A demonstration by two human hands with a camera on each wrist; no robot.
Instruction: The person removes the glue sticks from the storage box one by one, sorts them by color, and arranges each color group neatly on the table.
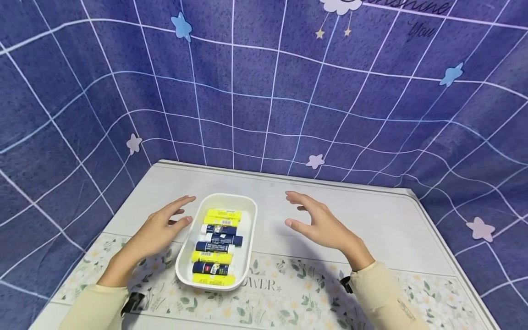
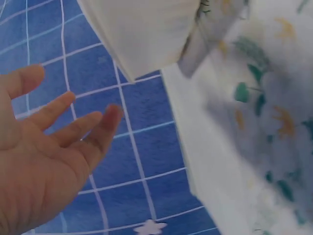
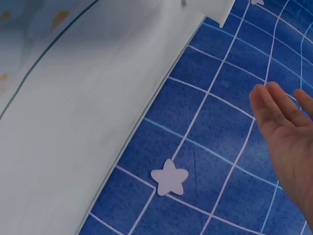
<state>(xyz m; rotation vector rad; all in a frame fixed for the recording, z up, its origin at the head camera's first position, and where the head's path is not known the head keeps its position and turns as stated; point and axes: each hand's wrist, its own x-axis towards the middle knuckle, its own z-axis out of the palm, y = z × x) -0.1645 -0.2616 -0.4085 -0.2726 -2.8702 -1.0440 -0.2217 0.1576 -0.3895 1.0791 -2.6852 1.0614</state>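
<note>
A white rectangular tray (image 1: 180,266) stands on the table, left of centre. Inside it several glue sticks lie crosswise in a column, some yellow like the yellow glue stick (image 1: 212,257), others navy like the navy glue stick (image 1: 215,247) with a white end. Just left of the tray my left hand (image 1: 158,229) hovers with loosely bent fingers and holds nothing; its palm and spread fingers show in the left wrist view. My right hand (image 1: 321,224) is raised to the right of the tray, apart from it, thumb and fingers parted around nothing.
A white table (image 1: 363,211) carries a flower-print band (image 1: 288,298) with lettering along its near part. Behind and beside it hangs a blue curtain (image 1: 255,110) with a white grid and stars. Both wrists wear dark straps near cream sleeves (image 1: 381,293).
</note>
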